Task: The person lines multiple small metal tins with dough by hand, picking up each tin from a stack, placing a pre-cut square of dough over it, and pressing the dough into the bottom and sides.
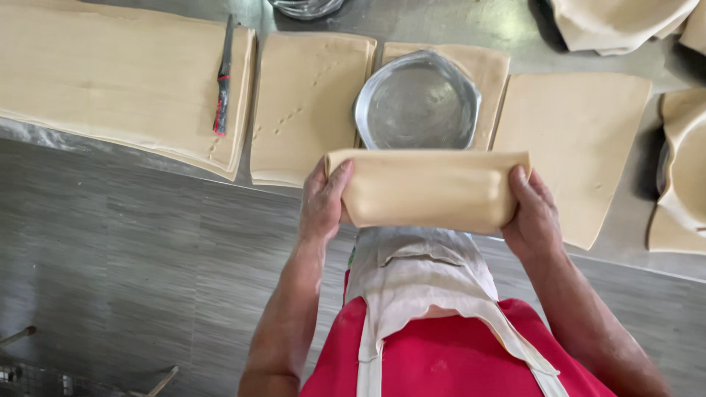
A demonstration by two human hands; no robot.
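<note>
Dough sheet (430, 190): held up at the near table edge, just near of the round metal pan (418, 101); its lower half curls under.
Left hand (322, 202): thumb on top, fingers pinching the sheet's left edge.
Right hand (531, 217): same pinch on the right edge, rest of fingers hidden behind the dough.
Risk 1: soft sheet, only 2 grip pts, so prob sags or tears mid-span.
Risk 2: could drop off-centre on the pan w/ uneven overhang.
Risk 3: knife (223, 77) lies far left on the big slab (118, 73), well apart, so low snag risk.

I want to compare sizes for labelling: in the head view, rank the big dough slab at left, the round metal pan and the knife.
1. Big dough slab
2. Round metal pan
3. Knife
</note>
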